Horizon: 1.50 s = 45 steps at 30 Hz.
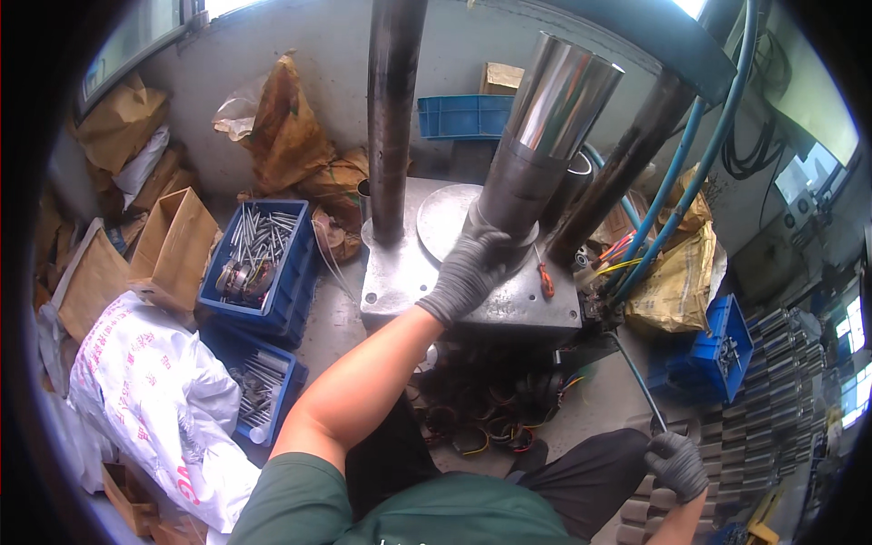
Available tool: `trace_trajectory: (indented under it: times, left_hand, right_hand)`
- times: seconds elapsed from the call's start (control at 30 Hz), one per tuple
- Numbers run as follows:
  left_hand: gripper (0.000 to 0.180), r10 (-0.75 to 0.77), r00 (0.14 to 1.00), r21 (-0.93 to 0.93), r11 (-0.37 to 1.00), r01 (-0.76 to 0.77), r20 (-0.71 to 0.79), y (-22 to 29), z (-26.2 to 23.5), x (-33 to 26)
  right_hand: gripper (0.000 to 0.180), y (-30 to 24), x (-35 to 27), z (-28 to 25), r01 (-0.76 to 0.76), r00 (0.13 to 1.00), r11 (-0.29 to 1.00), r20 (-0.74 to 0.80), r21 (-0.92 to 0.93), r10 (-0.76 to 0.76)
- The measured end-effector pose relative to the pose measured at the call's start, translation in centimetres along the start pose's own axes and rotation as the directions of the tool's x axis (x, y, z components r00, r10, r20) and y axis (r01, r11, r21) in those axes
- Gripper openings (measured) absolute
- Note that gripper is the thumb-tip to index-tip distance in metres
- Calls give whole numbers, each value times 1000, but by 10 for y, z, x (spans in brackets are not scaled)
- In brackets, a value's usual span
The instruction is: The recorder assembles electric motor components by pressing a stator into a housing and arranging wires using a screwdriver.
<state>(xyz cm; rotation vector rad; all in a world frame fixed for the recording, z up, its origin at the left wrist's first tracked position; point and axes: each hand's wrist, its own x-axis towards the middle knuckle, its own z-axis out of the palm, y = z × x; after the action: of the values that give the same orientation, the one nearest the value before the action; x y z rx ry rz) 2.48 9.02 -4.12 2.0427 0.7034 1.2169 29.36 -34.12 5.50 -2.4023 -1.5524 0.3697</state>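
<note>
Cylinder (549,113) already upright over bed (391,292); your left hand (468,271) touches its base, grip unclear; your right hand (678,465) clamps lever (639,381). What remains doesn't show.

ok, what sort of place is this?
Probably a metalworking or parts-assembly workshop: there's a heavy machine plate with thick posts, a blue bin of metal rods, and rows of shiny metal cylinders at right.
</note>
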Motion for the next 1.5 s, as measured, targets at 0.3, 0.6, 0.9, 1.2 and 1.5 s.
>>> trace_trajectory:
  times: [0.3, 0.6, 0.9, 1.2, 1.5]
  left_hand:
    - [80, -97, 991, 165, 980, 111, -90, -25, 2, 17]
    - [77, -141, 982, 223, 960, 167, -129, -21, 10, 16]
    - [76, -122, 982, 204, 967, 150, -141, -29, 10, 17]
    - [76, -128, 982, 196, 968, 154, -140, -29, 7, 19]
    - [76, -145, 978, 184, 968, 172, -152, -29, 8, 19]
  right_hand:
    - [14, 3, 0, 2, 28, 999, 1000, -43, 12, -28]
    - [15, 8, 1, 0, 106, 994, 993, 14, -53, -106]
    - [11, 2, 5, -2, 119, 993, 992, 8, -44, -119]
    - [14, 1, 13, -6, 237, 969, 961, -34, -142, -244]
    - [11, -14, 25, -21, -26, 995, 992, -89, 124, 37]
